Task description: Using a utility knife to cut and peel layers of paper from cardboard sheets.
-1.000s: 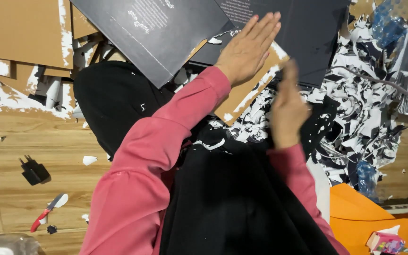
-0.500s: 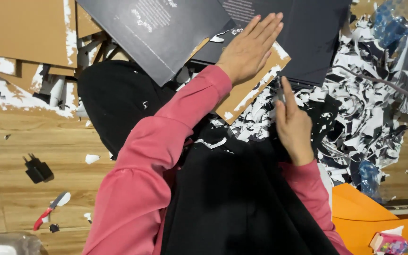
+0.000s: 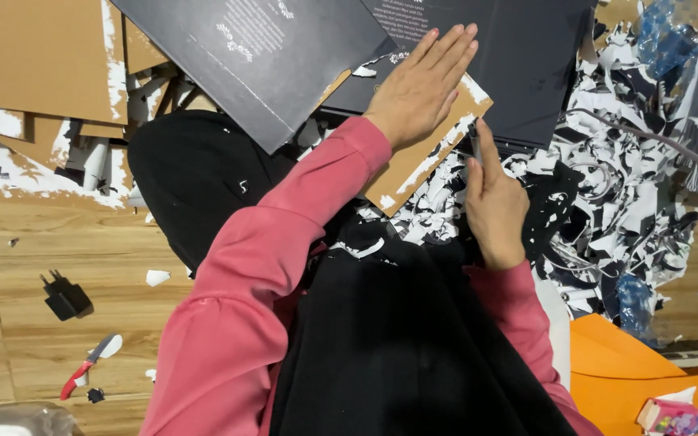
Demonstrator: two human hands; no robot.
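Wooden floor [image 3: 58, 242]: one left hand [image 3: 422, 85] flat on one cardboard piece [image 3: 414, 165].

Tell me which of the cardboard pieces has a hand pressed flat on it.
The small brown cardboard piece under the left hand, lying against the dark cover sheets. The big brown sheets at top left lie untouched.

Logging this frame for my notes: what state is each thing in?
Left hand: flat, fingers together, pressing the board.
Right hand: closed on a thin tool at the board's edge.
Board: brown, black covering mostly stripped.
Black sheets: whole, overlapping.
Scraps: torn, piled.
Knife: lying on the floor.
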